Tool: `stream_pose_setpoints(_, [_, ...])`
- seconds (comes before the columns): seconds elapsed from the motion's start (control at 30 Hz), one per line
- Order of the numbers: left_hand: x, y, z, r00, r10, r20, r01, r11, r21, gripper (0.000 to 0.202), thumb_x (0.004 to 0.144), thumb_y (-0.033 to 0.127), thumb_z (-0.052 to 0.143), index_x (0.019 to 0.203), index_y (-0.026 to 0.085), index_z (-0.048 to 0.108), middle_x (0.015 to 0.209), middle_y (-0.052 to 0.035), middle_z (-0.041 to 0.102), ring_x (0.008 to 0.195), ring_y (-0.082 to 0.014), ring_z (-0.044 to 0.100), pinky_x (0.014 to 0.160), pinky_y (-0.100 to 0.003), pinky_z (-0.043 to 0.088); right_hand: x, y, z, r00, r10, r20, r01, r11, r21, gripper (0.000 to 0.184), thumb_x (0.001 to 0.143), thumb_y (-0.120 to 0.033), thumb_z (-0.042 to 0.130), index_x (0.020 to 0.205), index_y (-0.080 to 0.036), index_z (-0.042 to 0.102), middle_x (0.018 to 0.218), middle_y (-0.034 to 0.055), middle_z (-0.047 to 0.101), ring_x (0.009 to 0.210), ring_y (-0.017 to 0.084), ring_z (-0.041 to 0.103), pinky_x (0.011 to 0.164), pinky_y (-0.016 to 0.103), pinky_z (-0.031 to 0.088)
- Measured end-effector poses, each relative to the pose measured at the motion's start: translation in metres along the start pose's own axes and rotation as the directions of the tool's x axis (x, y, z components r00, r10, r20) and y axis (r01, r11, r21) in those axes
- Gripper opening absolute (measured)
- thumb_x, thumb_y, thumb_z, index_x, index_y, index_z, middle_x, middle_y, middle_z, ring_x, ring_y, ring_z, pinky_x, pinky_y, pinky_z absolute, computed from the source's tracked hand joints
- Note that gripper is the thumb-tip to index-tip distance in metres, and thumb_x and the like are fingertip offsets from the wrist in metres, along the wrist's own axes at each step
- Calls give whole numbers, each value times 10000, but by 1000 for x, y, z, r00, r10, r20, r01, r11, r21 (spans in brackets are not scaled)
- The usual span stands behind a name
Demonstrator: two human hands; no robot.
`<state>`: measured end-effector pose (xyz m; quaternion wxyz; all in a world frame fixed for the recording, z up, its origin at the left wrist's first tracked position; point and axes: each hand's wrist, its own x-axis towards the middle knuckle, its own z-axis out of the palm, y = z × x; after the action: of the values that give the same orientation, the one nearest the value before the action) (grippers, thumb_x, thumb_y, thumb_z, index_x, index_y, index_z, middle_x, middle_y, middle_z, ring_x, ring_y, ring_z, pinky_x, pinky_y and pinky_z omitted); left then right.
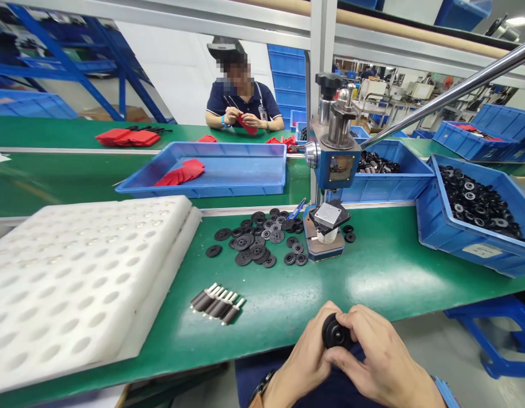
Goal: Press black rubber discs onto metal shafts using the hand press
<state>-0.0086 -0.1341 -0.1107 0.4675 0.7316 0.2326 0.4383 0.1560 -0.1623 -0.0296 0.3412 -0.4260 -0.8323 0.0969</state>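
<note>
At five o'clock in the view, by the near edge of the green table [385, 277], a stepped black wheel [335, 333] looks light, stiff and perhaps a little slick, likely hard plastic that will not break easily and is best held by its outer rim. Around it, the left hand [302, 354] curls against it from eight o'clock while the right hand [379, 351] pinches it with thumb and fingers from four. Farther out, loose black discs [254, 240] lie at eleven o'clock from the wheel and a hand press [336, 153] stands at twelve.

Red pieces [186, 171] lie in a blue tray [245, 170].
</note>
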Motion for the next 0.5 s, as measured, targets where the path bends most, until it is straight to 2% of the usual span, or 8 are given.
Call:
stream_pose_setpoints(0.13, [0, 0, 0, 1000, -10, 8, 10, 1000, -8, 484, 1030, 635, 343, 1096, 197, 540, 968, -70, 541, 863, -220, 537, 763, -342, 455, -2, 1, 0, 1000, 19, 13, -19, 1000, 12, 199, 1073, -389, 499, 1065, -189, 506, 798, 32, 583, 666, 188, 567, 576, 290, 440])
stream_pose_setpoints(0.5, [-1, 1, 1, 999, -35, 8, 35, 999, -33, 513, 1010, 668, 351, 1082, 197, 544, 963, -71, 537, 841, -214, 525, 749, -341, 458, -2, 2, -1, 999, 24, 41, -24, 1000, -13, 238, 1095, -416, 431, 1068, -186, 488, 792, 27, 569, 672, 189, 566, 579, 295, 440])
